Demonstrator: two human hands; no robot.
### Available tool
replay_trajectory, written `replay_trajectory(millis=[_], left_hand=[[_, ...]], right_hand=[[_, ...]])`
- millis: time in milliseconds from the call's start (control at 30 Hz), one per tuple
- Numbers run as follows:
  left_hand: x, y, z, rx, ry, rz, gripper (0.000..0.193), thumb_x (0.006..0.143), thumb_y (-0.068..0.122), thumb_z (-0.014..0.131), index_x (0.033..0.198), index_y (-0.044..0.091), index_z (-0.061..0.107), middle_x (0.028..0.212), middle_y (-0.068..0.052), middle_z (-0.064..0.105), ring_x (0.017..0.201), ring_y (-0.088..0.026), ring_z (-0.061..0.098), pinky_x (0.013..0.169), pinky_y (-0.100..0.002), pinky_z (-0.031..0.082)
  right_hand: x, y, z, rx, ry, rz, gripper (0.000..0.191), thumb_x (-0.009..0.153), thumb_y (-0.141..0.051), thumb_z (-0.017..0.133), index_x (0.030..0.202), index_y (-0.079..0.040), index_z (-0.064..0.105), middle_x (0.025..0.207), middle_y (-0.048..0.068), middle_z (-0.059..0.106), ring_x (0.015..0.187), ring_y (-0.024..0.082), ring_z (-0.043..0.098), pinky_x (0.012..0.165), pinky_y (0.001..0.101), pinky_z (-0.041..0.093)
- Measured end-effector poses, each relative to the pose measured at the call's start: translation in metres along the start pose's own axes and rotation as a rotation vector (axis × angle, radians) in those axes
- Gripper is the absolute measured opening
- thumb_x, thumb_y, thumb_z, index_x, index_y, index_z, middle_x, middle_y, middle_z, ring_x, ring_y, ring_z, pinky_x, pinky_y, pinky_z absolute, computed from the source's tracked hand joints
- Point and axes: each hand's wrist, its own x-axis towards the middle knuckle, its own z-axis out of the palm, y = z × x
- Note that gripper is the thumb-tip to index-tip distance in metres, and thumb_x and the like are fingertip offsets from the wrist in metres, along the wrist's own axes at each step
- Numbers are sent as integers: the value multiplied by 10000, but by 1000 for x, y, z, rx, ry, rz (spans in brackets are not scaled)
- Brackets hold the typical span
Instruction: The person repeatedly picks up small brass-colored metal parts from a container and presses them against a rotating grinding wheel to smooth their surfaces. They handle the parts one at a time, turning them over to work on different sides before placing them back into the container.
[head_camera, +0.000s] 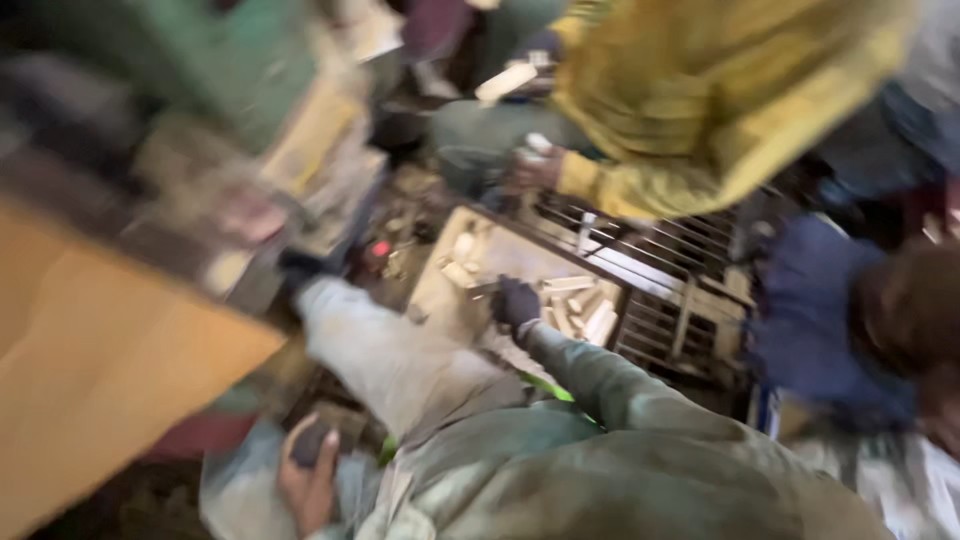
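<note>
The picture is heavily blurred by motion. My right hand, in a dark glove, reaches forward over a shallow tray of pale wooden blocks and seems to touch them. My left hand, also dark-gloved, stretches out on a light grey sleeve to the edge of a machine at the left. The blur hides whether either hand grips anything. Low in the view a bare hand holds a small dark object; I cannot tell whose hand it is.
A person in a yellow jacket crouches opposite, one hand on a white object. Another person in blue sits at the right. A metal grate lies beyond the tray. A large tan board fills the left.
</note>
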Motion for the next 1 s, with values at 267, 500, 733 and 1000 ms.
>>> replay_trajectory(millis=[267, 500, 733, 1000], left_hand=[[30, -44, 24, -106, -162, 144, 506, 845, 113, 787, 1284, -56, 600, 958, -148, 747, 821, -150, 688, 822, -302, 557], [45, -63, 23, -87, -236, 124, 509, 835, 140, 784, 1265, -52, 590, 904, -173, 751, 683, -143, 681, 700, -294, 561], [47, -68, 30, -149, -257, 122, 527, 833, 169, 776, 1271, -42, 573, 867, -160, 747, 600, -126, 653, 613, -304, 551], [36, -47, 23, 13, -281, 279, 462, 868, 132, 763, 1266, -34, 595, 935, -143, 763, 800, -125, 688, 901, -287, 539]], right_hand=[[8, 6, -11, 949, 148, 631, 167, 985, -254, 627, 955, -105, 557, 649, 35, 511, 495, 178, 497, 416, 338, 368], [-3, 30, -12, 1158, -24, 524, 136, 932, -199, 588, 859, -131, 495, 620, 10, 456, 457, 156, 470, 365, 303, 310], [-19, -15, -1, 1022, -197, 391, 117, 991, -152, 634, 962, -73, 553, 770, 44, 578, 598, 167, 571, 490, 311, 447], [-48, -149, 9, 655, -433, -71, 289, 1000, -212, 644, 1240, -53, 665, 983, 31, 701, 843, 94, 657, 772, 277, 556]])
